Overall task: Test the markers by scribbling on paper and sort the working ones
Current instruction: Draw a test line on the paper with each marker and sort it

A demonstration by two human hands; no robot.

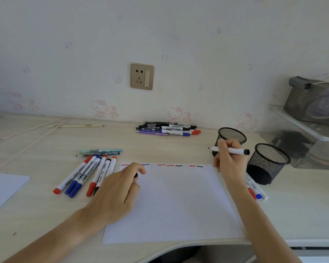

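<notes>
A white sheet of paper (179, 205) lies in front of me, with a row of red, blue and black squiggles (169, 165) along its far edge. My right hand (229, 158) grips an uncapped white marker (235, 150) with a black end, held level above the desk beside the paper's far right corner. My left hand (120, 188) rests on the paper's left part, its fingers curled round a small black cap (136, 175). Several capped whiteboard markers (87, 175) lie in a fan left of the paper. A second pile of markers (167, 129) lies near the wall.
Two black mesh pen cups (232, 136) (268, 164) stand to the right, with a few markers (254, 188) lying before the nearer one. Two slim pens (101, 151) lie beyond the fan. Another sheet (2, 188) sits far left; a clear plastic box (311, 141) stands far right.
</notes>
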